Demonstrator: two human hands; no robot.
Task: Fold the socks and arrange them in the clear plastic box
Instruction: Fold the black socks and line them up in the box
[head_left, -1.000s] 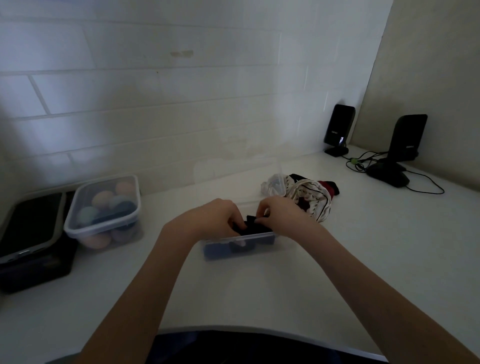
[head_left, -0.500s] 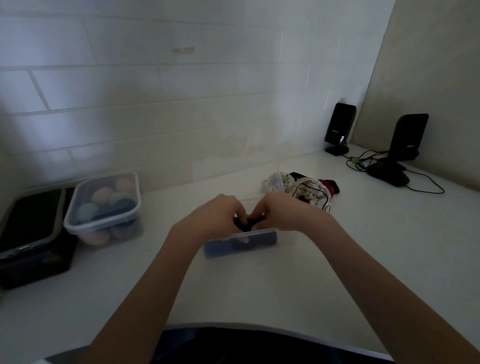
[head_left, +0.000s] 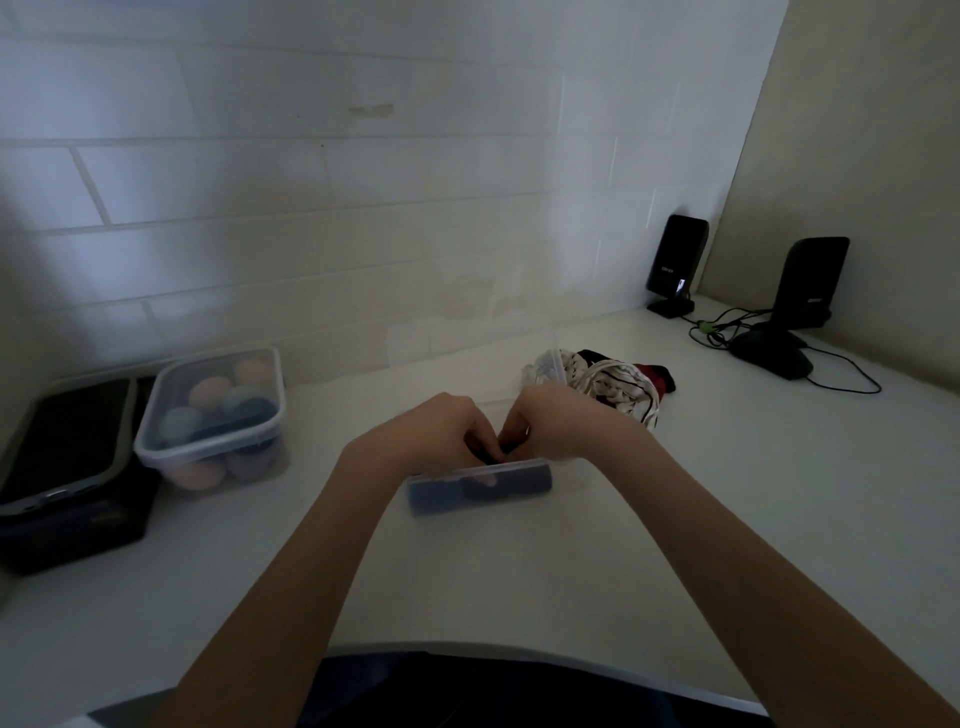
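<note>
Clear plastic box (head_left: 480, 488) under two hands, left (head_left: 434, 434) and right (head_left: 553, 421), both pinching one dark sock (head_left: 488, 453).

Clear plastic box (head_left: 480, 488) mid-counter; lidded tub (head_left: 210, 421) left; sock pile (head_left: 618, 387) behind-right.

The white counter (head_left: 649, 519) carries the clear plastic box (head_left: 480, 488), loose socks (head_left: 618, 384), a lidded container (head_left: 213, 415) and two speakers (head_left: 675, 265).

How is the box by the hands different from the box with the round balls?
The near box holds dark socks and is open, with hands in it; the left box holds pastel balls and sits alone, apparently lidded. The near box looks shallower, the left box deeper. Both are clear plastic on the white counter.
</note>
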